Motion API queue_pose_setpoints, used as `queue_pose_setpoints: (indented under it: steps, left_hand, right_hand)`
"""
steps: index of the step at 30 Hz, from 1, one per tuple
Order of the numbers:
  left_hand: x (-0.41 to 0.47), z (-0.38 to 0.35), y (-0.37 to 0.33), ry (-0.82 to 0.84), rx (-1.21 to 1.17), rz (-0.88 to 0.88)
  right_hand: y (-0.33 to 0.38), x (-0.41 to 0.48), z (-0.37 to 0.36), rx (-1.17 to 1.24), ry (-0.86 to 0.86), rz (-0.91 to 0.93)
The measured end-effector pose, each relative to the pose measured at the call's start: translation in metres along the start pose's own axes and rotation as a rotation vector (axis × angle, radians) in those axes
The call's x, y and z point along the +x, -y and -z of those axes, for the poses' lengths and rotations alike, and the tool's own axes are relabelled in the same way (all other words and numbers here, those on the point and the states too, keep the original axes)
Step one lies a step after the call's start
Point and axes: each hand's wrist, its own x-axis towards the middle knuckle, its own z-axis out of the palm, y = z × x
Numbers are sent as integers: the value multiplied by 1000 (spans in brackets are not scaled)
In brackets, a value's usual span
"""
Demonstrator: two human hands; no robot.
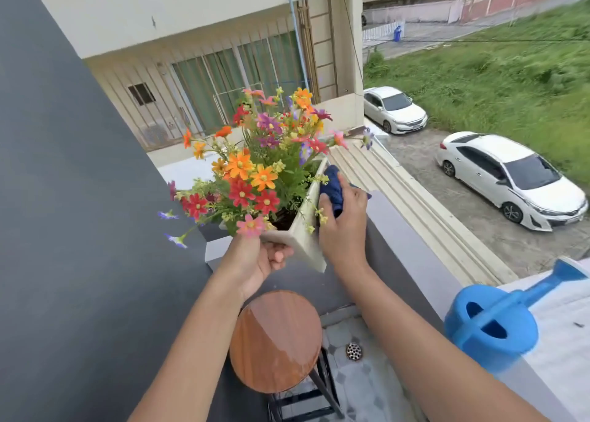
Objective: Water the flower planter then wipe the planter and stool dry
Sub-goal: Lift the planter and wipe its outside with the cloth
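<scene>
A cream rectangular planter (307,239) full of red, orange and purple flowers (252,172) is lifted in the air above the stool. My left hand (265,259) grips its near end from below. My right hand (343,227) presses a dark blue cloth (333,187) against the planter's right side wall. Below, the round wooden stool (276,342) on black legs stands on the balcony floor, its top shiny with a wet patch on the right.
A blue watering can (491,326) rests on the grey balcony parapet (412,249) at the right. A dark grey wall (64,230) fills the left. A floor drain (354,351) lies beside the stool. Two white cars stand parked far below.
</scene>
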Motion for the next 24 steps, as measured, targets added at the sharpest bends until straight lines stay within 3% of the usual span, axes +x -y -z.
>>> queue_pose_setpoints:
  steps: [4, 9, 12, 16, 24]
  left_hand:
    - [-5, -1, 3, -38, -115, -2]
    - [-1, 6, 1, -83, -132, -1]
    - [4, 12, -3, -124, -134, 1]
    - [3, 12, -6, -101, -192, 33]
    - [0, -8, 11, -52, -94, 15]
  right_hand:
    - [-25, 25, -6, -98, 9, -7]
    - [-50, -23, -3, -114, 83, -27]
    - [-42, -49, -5, -129, 164, 0]
    - [-20, -51, 2, -103, 148, -101]
    - [25, -23, 10, 46, 123, -105]
